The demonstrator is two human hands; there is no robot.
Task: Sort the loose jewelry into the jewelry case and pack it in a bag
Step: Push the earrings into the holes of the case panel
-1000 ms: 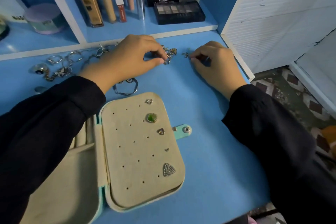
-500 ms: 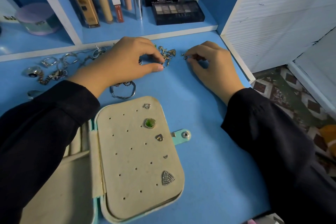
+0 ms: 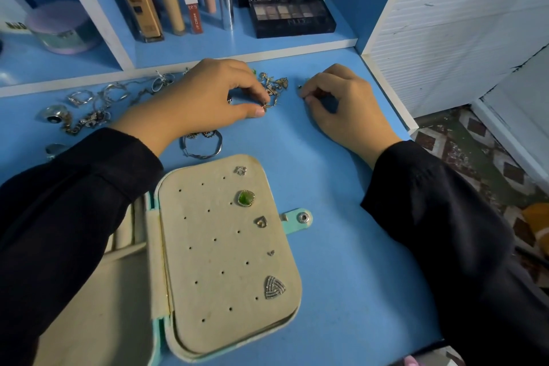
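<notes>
Beyond the open beige jewelry case, five studs pinned, left hand pinches a gold earring; right hand pinches a tiny piece.

Our left hand pinched gold earring between thumb and forefinger, at near edge of tangled earring pile on blue table. Our right hand, fingers curled, pinched tiny piece just right of pile. Rings and chains lay scattered at left; hoop lay beside our left wrist. Open jewelry case sat near us, its panel holding five studs, green stud and triangle stud among them. We noted eyeshadow palette on shelf behind.
</notes>
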